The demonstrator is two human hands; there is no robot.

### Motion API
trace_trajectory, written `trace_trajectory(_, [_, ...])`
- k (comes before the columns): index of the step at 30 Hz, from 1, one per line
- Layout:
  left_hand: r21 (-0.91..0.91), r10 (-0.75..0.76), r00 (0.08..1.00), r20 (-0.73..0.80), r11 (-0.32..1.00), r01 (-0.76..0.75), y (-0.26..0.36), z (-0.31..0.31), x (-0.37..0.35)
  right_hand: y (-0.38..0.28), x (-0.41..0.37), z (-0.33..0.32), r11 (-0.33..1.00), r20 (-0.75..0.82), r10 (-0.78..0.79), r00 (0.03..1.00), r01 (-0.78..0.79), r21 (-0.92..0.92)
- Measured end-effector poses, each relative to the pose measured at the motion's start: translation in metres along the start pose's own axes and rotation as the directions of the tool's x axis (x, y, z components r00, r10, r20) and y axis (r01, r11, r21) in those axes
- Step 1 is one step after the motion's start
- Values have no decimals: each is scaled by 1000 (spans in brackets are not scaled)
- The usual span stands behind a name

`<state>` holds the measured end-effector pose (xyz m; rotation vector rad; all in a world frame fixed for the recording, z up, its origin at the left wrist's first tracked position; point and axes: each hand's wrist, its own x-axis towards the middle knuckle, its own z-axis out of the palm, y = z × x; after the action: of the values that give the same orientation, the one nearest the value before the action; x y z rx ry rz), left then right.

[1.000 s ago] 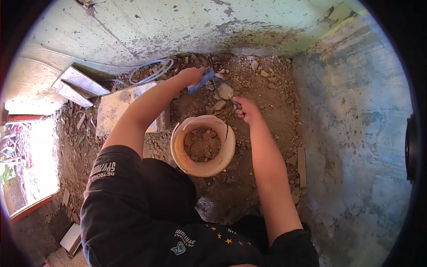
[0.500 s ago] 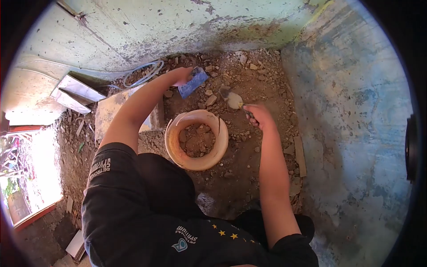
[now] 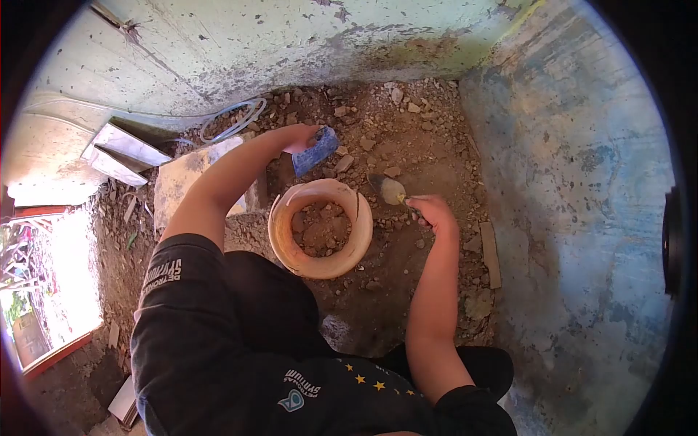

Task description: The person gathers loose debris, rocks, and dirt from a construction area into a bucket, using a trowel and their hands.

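My left hand [image 3: 299, 139] is closed on the near side of a scuffed blue flat piece [image 3: 317, 153], held over the soil beyond the bucket. In my right hand [image 3: 432, 211] is the handle of a trowel [image 3: 392, 192]. Its dirt-caked blade points up and left, close over the loose soil [image 3: 429, 178]. Between my arms stands a pale orange bucket [image 3: 320, 269] with a cracked rim. Brown soil and broken rubble [image 3: 320, 229] lie inside it. Stones are scattered around the blade and the blue piece.
A yellowish slab [image 3: 178, 178] lies left of the bucket, with a coiled clear hose [image 3: 251, 116] behind it. Bent white panels [image 3: 120, 152] lean at the left wall. A peeling blue wall [image 3: 574, 218] closes the right side, with a wooden strip [image 3: 491, 254] along its foot.
My right hand and the trowel have moved down and slightly right, toward me. My left hand has lowered the blue piece a little toward the bucket. The bucket stays in place.
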<state>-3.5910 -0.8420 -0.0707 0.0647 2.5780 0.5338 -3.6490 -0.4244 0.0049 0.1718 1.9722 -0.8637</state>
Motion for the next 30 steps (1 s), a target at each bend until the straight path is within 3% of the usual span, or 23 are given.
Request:
trace_trajectory(6, [-21,-58,998,17,998,58,0,-2,3,-3,8,-4,996,-23,-27,999,29,87])
trace_trajectory(11, [-51,0,999,-53,999,-3,-11,8,9,-11,24,-2,993,-5,-65,998,64,-100])
trace_trajectory(21, [-20,-36,999,-41,999,35,-14,-1,11,-28,8,1,998,-24,-56,998,56,3])
trace_trajectory(26, [-38,11,998,-61,999,-14,-18,4,12,-24,21,0,993,-45,-99,994,96,-70])
trace_trajectory(30, [-94,-31,999,-10,995,30,-17,5,11,-24,24,7,980,15,-118,993,119,-158])
